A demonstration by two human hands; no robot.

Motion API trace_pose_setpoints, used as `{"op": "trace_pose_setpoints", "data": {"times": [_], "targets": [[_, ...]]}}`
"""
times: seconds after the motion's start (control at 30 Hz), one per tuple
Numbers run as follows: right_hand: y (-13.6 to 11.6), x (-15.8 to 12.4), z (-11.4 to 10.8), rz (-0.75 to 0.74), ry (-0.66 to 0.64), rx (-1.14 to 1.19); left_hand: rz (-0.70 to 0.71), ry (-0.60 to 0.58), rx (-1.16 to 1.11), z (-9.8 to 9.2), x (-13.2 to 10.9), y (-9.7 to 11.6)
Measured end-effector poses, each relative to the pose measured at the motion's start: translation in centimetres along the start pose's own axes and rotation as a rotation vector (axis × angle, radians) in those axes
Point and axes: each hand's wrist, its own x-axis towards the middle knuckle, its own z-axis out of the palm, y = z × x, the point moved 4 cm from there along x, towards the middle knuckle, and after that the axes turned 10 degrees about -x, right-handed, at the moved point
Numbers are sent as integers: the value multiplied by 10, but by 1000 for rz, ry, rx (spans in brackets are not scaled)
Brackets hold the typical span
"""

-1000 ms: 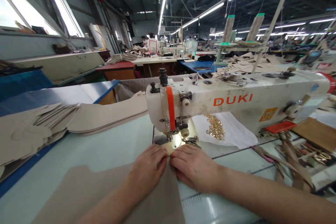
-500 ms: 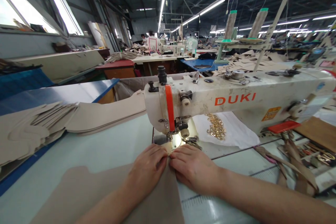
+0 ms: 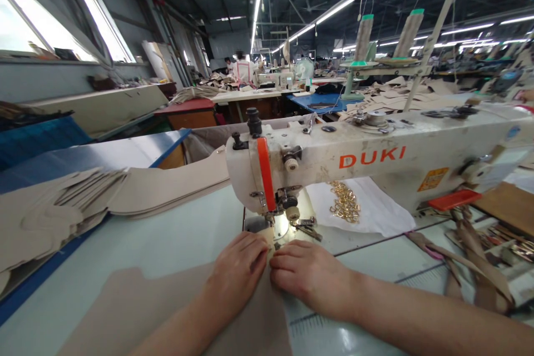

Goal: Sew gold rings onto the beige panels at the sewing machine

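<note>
Tiny change from where I'm standing: the right hand (image 3: 308,275) has slid back a touch from the sewing machine (image 3: 317,157), while the left hand (image 3: 237,267) barely budges. Looks like a minor re-guide to me. The tan panel (image 3: 167,295) lies in front of the machine, under the left. Fingers bunched on both; can't tell if they're pinching it.
</note>
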Motion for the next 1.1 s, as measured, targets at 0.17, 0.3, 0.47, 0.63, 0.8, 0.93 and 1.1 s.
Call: {"op": "trace_pose_setpoints", "data": {"times": [0.17,0.3,0.47,0.63,0.8,0.93,1.1], "targets": [[0,0,1,9,17,7,16,5,-5,1,3,2],[0,0,1,22,25,6,31,20,9,1,6,4],[0,0,0,17,10,11,40,38,7,0,7,3],[0,1,0,16,-37,4,37,34,12,2,5,1],[0,1,2,21,-15,0,17,16,4,3,5,-1],[1,0,2,21,10,2,31,29,15,3,6,0],[1,0,0,20,17,3,41,45,16,1,7,2]]}}
